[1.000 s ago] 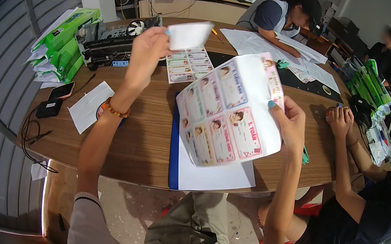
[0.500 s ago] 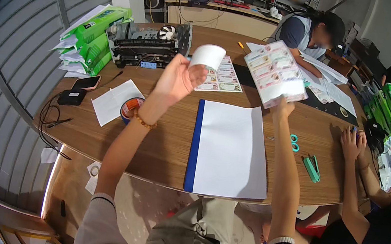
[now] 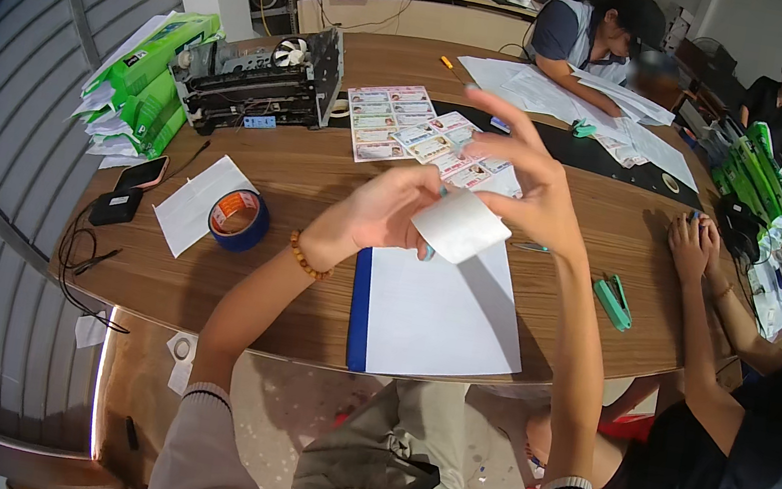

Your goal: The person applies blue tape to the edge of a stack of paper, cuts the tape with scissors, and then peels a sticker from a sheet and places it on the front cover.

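Observation:
My left hand (image 3: 370,213) is closed around a white roll (image 3: 461,228), which looks like wide tape, above the desk. Close to the roll's upper edge is my right hand (image 3: 547,202), its fingers spread and bent; I cannot tell whether the thumb touches the roll. Below both hands lies a white document (image 3: 434,327) with a blue spine strip (image 3: 360,316), near the front edge. Beyond them are a printed sheet with pictures in rows (image 3: 381,120) and more such sheets (image 3: 437,136), partly hidden by my right hand.
A blue tape roll (image 3: 253,232) rests on folded white paper (image 3: 178,213) at left. An opened printer mechanism (image 3: 253,82) and green paper packs (image 3: 144,101) stand behind. To the right are a teal stapler (image 3: 614,302) and a co-worker's hands (image 3: 694,247). Another person handles papers (image 3: 526,88) across the desk.
The printed sheet has left my right hand and lies on the desk beside the other. My left hand has brought the white roll down and rightward; my right hand has moved to it.

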Demonstrator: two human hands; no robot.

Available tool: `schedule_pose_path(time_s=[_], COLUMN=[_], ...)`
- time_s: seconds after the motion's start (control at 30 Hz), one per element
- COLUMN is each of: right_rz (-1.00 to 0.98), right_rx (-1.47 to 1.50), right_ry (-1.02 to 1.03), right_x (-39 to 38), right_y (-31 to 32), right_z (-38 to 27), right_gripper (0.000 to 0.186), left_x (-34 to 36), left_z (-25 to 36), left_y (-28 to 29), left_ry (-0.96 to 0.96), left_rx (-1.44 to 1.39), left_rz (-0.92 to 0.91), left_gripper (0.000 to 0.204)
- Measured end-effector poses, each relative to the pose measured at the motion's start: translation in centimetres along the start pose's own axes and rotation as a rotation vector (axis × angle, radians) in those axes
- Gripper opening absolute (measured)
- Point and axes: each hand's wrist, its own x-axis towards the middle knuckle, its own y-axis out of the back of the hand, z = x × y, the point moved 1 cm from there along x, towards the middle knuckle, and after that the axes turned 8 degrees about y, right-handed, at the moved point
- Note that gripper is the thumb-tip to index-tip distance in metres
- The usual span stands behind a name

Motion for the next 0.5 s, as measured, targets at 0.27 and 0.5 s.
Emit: schedule_pose_path(time_s=[0.27, 0.5], right_rz=[0.175, 0.277], right_rx=[-0.04, -0.458], right_ry=[-0.321, -0.503], right_x=[-1.8, -1.7], right_y=[0.7, 2.2], right_z=[-2.4, -4.7], right_gripper=[0.012, 0.012], left_x=[1.5, -1.5], left_z=[-1.5, 0.8], left_y=[-0.4, -3.4], left_ry=[0.11, -1.163], left_rx=[0.243, 1.364], left_rz=[-0.298, 0.691], left_gripper=[0.048, 0.044])
